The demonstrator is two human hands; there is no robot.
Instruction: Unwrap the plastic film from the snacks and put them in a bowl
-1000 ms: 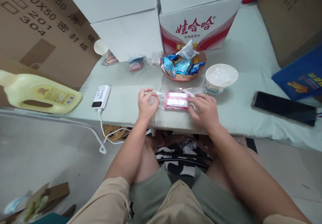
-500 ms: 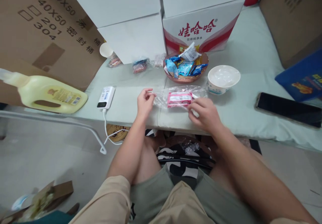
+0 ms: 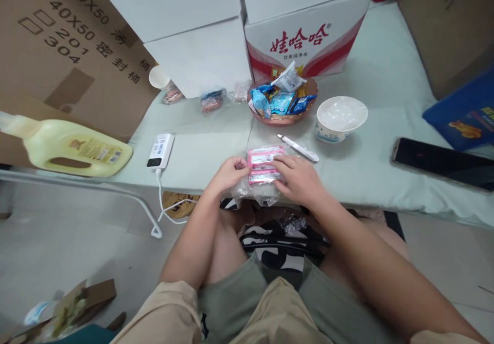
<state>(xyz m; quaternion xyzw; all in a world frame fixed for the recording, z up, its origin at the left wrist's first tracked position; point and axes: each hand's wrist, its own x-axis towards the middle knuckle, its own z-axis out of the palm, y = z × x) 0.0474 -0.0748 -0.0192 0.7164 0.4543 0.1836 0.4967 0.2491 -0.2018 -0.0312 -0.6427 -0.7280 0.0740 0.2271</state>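
Note:
Pink-and-white packets (image 3: pixel 266 157) lie in front of me inside a clear plastic bag (image 3: pixel 266 194), close to the edge of the covered surface. My left hand (image 3: pixel 232 173) pinches the left side of the bag, thumb against the packets. From the right, my right hand (image 3: pixel 299 178) has its fingers bent over the packets' right end, gripping them through the film. Part of the packets is hidden under those fingers. Just beyond my right hand lies a slim white pen-shaped tool (image 3: pixel 298 148), touched by neither hand.
A bowl of wrapped snacks (image 3: pixel 281 120) and a white paper bowl lined with plastic (image 3: pixel 335 133) stand behind. To the left are a white power bank (image 3: pixel 160 151) with a cable and a yellow bottle (image 3: pixel 77 145). A phone (image 3: pixel 443 162) lies right; boxes (image 3: pixel 304 40) line the back.
The bag with the pink packets has come nearer to me, and more packet surface shows. Both hands have moved closer together onto it. The white pen-shaped tool is now uncovered.

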